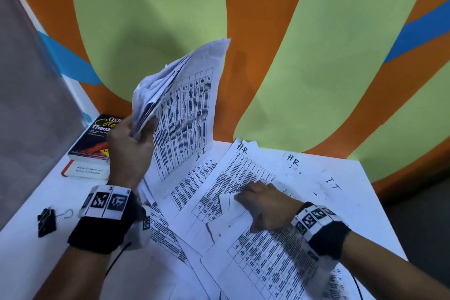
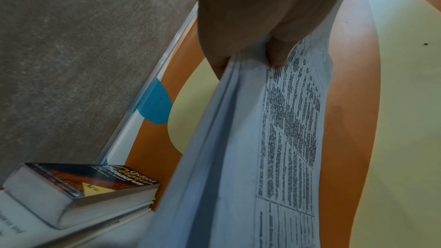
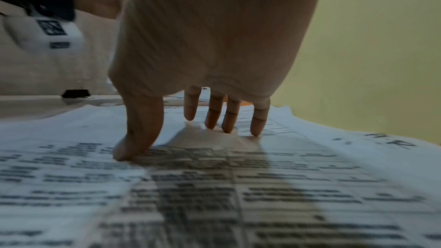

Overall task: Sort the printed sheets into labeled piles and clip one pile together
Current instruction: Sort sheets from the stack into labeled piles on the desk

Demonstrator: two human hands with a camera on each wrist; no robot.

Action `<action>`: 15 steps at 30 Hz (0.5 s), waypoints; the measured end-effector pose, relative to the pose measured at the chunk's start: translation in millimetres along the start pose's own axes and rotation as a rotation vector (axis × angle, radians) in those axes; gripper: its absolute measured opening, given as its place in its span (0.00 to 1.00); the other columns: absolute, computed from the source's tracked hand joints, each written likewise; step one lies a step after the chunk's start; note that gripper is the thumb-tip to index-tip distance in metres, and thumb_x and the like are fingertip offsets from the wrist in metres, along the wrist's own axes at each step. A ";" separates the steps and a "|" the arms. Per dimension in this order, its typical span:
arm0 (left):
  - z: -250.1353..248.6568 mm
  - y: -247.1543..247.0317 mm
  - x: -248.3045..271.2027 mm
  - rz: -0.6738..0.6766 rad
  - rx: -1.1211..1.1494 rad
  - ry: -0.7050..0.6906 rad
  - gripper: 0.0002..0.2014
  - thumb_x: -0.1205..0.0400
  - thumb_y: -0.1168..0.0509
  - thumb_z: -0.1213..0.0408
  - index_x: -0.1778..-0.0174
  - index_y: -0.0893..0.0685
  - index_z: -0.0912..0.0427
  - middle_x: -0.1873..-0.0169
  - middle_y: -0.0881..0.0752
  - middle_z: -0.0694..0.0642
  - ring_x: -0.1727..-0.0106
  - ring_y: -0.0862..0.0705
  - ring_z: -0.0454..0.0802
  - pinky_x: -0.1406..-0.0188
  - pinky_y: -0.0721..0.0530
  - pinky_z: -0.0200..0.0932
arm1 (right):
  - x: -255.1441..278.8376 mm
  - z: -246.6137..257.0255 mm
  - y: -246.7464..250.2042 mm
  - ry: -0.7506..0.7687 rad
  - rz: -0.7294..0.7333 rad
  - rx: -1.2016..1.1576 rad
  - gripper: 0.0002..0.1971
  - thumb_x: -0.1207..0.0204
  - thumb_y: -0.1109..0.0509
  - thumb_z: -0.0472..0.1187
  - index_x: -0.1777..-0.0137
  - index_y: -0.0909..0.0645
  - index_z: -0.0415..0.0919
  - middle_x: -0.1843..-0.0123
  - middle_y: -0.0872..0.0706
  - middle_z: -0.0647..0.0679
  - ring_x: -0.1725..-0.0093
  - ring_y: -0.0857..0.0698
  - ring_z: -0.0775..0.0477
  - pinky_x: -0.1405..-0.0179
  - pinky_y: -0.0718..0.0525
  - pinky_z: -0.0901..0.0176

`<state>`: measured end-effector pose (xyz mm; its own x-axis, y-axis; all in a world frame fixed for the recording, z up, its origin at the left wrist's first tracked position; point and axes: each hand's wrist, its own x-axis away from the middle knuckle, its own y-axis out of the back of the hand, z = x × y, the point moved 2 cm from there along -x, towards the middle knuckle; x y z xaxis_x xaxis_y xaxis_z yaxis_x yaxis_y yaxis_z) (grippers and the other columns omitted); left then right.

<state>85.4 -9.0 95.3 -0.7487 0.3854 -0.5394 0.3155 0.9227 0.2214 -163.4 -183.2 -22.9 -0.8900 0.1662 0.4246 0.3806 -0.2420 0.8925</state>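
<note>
My left hand (image 1: 132,146) grips a bundle of printed sheets (image 1: 185,95) upright above the table's left middle; its front sheet is marked "I.T". In the left wrist view the thumb and fingers (image 2: 276,52) pinch that bundle (image 2: 238,139). My right hand (image 1: 265,204) lies flat, fingers spread, on printed sheets marked "H.R" (image 1: 243,170) spread over the white table (image 1: 73,263). In the right wrist view its fingertips (image 3: 229,125) press the paper (image 3: 214,186). A black binder clip (image 1: 47,221) lies at the table's left edge, apart from both hands.
Two stacked books (image 1: 95,146) sit at the table's back left corner, the top one an Oxford thesaurus (image 2: 90,182). The tabletop bears handwritten labels "H.R" (image 1: 292,159) and "I.T" (image 1: 333,184). An orange and green wall (image 1: 316,56) stands behind; a thin cable (image 1: 117,258) runs from my left wrist.
</note>
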 end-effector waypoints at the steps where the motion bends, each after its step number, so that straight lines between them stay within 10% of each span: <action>1: -1.5 -0.9 0.8 0.000 0.004 0.002 0.07 0.21 0.31 0.61 0.61 0.19 0.59 0.72 0.19 0.19 0.71 0.23 0.21 0.70 0.32 0.17 | -2.5 5.1 -1.9 0.005 -0.007 0.012 0.44 0.39 0.24 0.61 0.24 0.36 0.51 0.29 0.31 0.44 0.32 0.32 0.43 0.37 0.28 0.40; 6: -2.4 -6.6 3.5 0.009 0.054 0.028 0.10 0.25 0.35 0.48 0.69 0.23 0.45 0.75 0.22 0.44 0.71 0.27 0.36 0.71 0.28 0.27 | -11.4 11.3 -0.8 -0.034 0.014 0.028 0.29 0.40 0.22 0.58 0.42 0.27 0.51 0.42 0.22 0.48 0.42 0.28 0.45 0.48 0.30 0.48; 12: 1.9 -3.6 2.4 0.007 0.061 0.053 0.08 0.23 0.33 0.51 0.68 0.20 0.39 0.75 0.17 0.32 0.66 0.24 0.37 0.64 0.24 0.29 | 0.1 15.7 9.8 -0.028 0.008 -0.123 0.07 0.34 0.24 0.43 0.57 0.17 0.45 0.66 0.23 0.60 0.55 0.24 0.51 0.42 0.31 0.48; 15: 4.7 4.5 -1.1 -0.004 0.039 0.045 0.02 0.21 0.31 0.58 0.57 0.14 0.46 0.73 0.19 0.20 0.69 0.24 0.30 0.66 0.28 0.19 | 26.3 15.2 19.7 0.042 -0.046 -0.091 0.03 0.30 0.27 0.41 0.56 0.14 0.46 0.62 0.17 0.56 0.56 0.19 0.48 0.40 0.32 0.49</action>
<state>90.5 -5.3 93.1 -0.7751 0.3822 -0.5030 0.3344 0.9238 0.1866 -175.4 -169.0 8.2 -0.9166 0.1393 0.3748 0.3163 -0.3207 0.8928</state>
